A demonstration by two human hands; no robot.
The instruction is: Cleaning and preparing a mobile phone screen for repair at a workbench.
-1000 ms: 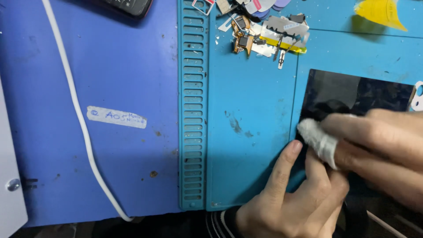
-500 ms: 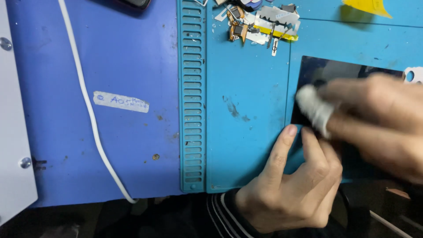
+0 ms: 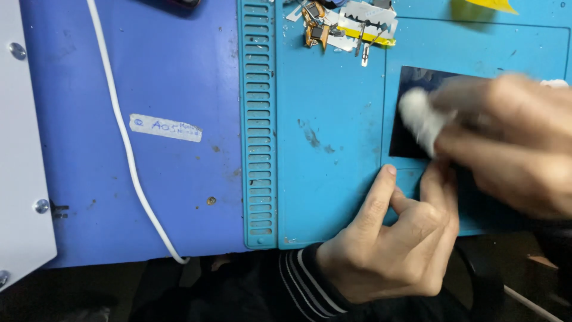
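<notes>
The right hand (image 3: 506, 143) is pinching a small white wad of cloth or tissue (image 3: 420, 119) between its fingertips and pressing it onto the upper left part of a flat, glossy black rectangular panel (image 3: 411, 89); the hand is blurred, so it looks to be rubbing across the surface. The left hand (image 3: 393, 238) is grasping nothing: it is lying flat-fingered below, its forefinger touching the teal silicone work mat (image 3: 328, 179) just beside the panel's lower left corner and the next fingers resting on the panel's near edge, seemingly steadying it. A dark sleeve with white stripes (image 3: 310, 280) is covering that wrist.

The black panel is lying inside the mat's shallow recessed field, toward the right of the view, mostly hidden under the right hand. Only its left strip is showing, and that part looks dark and shiny; whether the rest is wiped clean cannot be told, so the wiping is best judged as under way rather than finished.

Further out, a heap of small metal parts and razor blades (image 3: 345, 24) is sitting at the mat's far edge. To the left, a thin white cable (image 3: 128, 155) is trailing across the darker blue tabletop (image 3: 179, 71), passing a white paper label (image 3: 165, 127).
</notes>
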